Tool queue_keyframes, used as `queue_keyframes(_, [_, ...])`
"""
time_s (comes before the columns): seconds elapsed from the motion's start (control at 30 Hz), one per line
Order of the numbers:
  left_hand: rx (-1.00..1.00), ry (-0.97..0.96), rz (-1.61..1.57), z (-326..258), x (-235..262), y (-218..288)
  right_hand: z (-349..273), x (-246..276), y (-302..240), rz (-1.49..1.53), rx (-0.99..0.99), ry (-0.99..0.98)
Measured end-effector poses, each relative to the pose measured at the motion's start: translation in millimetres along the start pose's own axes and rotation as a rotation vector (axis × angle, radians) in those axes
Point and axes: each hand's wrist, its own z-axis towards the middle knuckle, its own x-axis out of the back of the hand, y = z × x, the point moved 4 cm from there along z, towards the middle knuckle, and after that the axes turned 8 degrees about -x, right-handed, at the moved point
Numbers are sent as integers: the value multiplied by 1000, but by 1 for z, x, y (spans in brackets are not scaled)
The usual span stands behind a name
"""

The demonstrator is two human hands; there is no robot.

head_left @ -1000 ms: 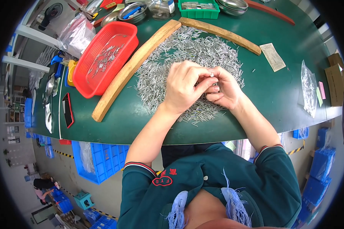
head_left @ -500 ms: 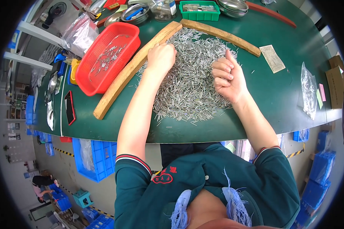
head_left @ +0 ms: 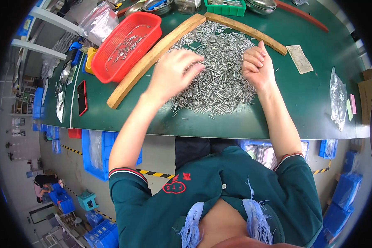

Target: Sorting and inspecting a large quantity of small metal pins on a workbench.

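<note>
Loosely, the left hand, thumb and fingers apart, hangs at left by the metal pins; at right, the right hand curls inward, any contents hidden.

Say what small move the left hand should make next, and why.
Probably lower the left hand and pinch a few pins: though blurred, its thumb and fingers look parted, with no pin visibly gripped, and pins lie loose near its fingertips. The right hand is curled; whether it holds any is hidden.
</note>
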Motion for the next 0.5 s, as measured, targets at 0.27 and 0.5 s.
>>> queue_keyframes(0.27, [-337, -183, 55, -2, -86, 64, -1, 7, -38, -146, 258, 40])
queue_keyframes(0.5, [-353, -120, 266, 31, -95, 26, -3, 8, -39, -134, 290, 104])
